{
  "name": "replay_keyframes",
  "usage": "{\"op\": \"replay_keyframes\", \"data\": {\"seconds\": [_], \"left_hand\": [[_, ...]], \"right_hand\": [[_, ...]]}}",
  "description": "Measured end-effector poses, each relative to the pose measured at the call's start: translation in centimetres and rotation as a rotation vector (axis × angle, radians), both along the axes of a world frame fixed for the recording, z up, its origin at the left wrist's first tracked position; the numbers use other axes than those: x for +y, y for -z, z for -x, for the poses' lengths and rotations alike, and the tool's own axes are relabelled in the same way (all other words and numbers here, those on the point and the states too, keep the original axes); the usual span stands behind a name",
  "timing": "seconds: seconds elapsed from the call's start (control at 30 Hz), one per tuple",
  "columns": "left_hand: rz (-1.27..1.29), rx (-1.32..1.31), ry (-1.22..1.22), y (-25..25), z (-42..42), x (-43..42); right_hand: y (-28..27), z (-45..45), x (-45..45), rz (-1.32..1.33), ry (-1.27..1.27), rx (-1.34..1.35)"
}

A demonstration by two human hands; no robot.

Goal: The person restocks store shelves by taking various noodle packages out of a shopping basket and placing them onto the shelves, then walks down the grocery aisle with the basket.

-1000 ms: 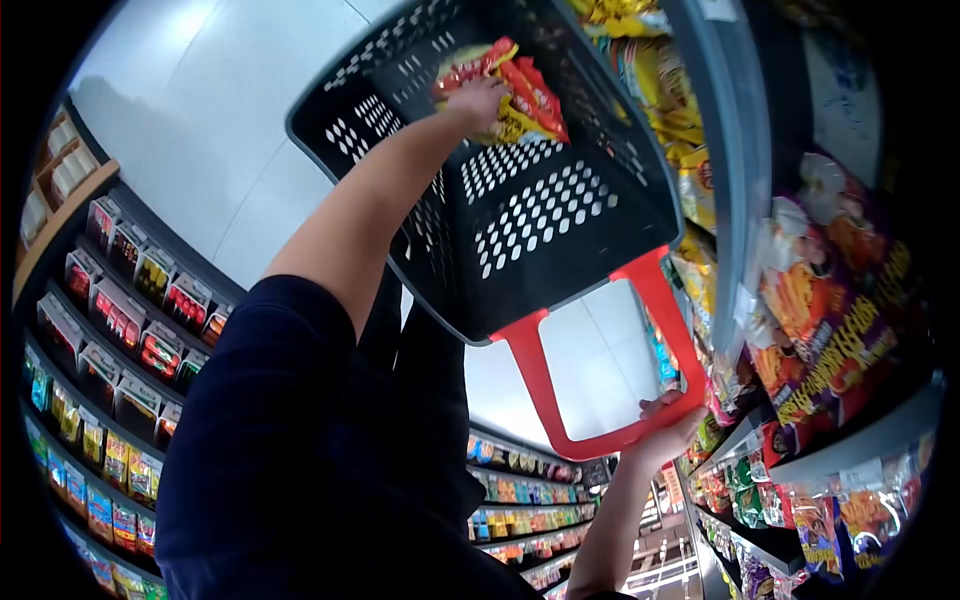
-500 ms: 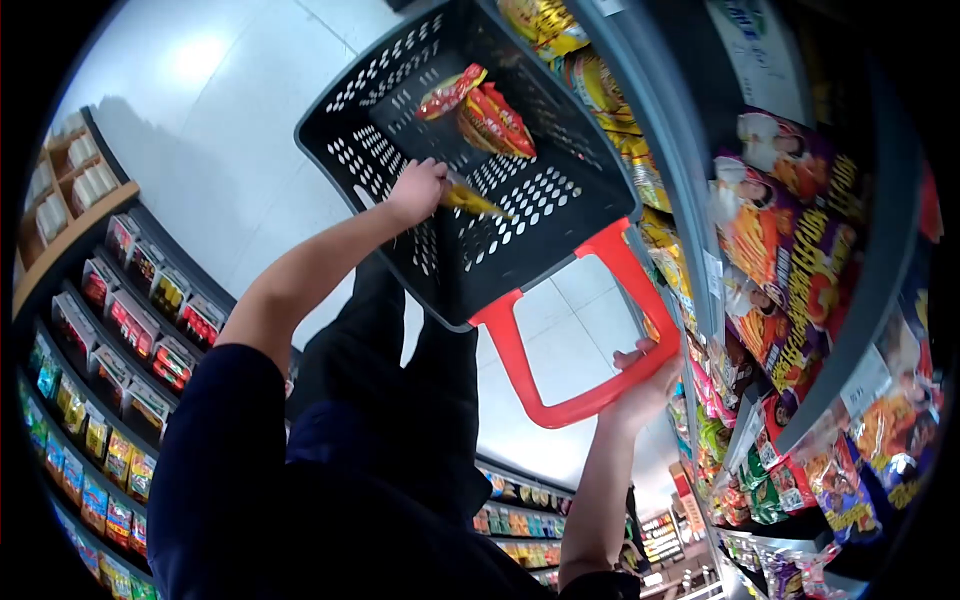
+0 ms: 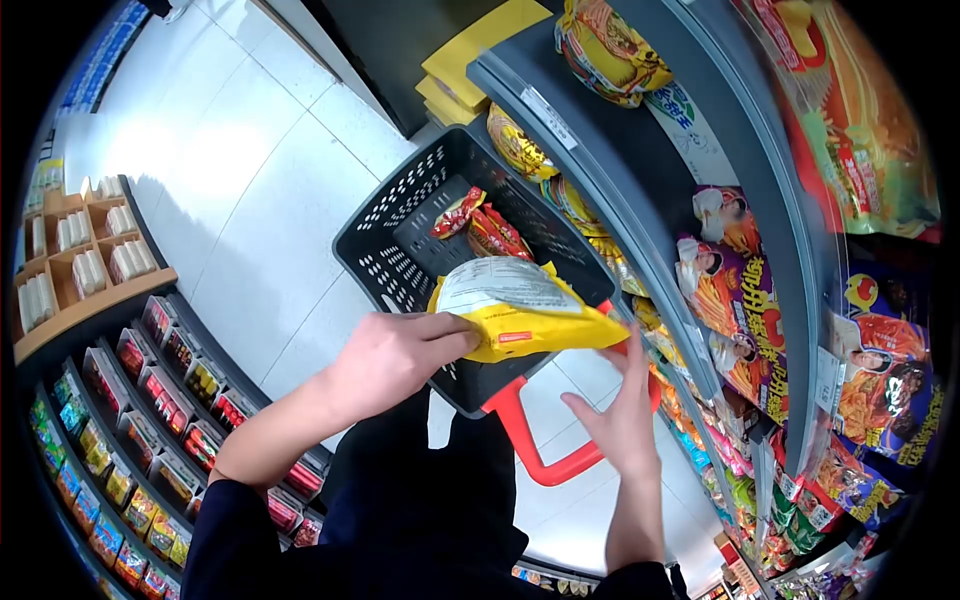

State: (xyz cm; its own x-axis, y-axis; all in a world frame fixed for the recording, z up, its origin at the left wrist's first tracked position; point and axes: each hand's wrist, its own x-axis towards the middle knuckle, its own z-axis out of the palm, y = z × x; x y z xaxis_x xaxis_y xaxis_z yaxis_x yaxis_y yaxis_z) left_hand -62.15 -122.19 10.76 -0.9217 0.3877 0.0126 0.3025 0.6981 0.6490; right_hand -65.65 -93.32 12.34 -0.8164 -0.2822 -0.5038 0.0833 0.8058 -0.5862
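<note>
Beside shelving (image 3: 600, 130), the left hand (image 3: 395, 362) pinches yellow bag (image 3: 510, 300) partly hiding splayed right hand (image 3: 622, 425).

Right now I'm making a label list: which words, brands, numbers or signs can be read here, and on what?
Nothing reads clearly enough to quote.
Yellow bag: panel print too small.
Purple packets: large yellow characters, too blurred.
Shelf price tag: too small.
White shelf card: too blurred.
Red packets in the basket: too blurred.
Other packets: too small or blurred.
</note>
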Motion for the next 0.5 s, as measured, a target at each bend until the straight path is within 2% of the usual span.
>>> {"op": "replay_keyframes", "data": {"seconds": [0.03,0.17,0.27,0.37,0.43,0.5], "left_hand": [[-0.003,-0.017,0.010,-1.1,0.7,-0.4],[0.125,0.003,0.178,-3.9,3.4,-1.2],[0.190,0.018,0.215,-3.1,4.1,-1.9],[0.175,0.015,0.109,0.0,4.8,-4.1],[0.201,-0.105,0.081,2.1,4.5,-6.0],[-0.134,-0.229,-0.134,5.9,4.2,-7.8]], "right_hand": [[0.0,1.4,-0.7,0.049,0.026,-0.114],[5.8,7.3,-1.0,0.385,-0.087,-0.418],[6.6,10.1,-4.9,0.363,-0.191,-0.618],[9.6,8.9,-7.2,0.544,0.066,-0.889],[12.3,7.5,-7.2,0.609,-0.136,-0.611],[13.4,7.2,-6.8,0.560,-0.323,-0.335]]}}
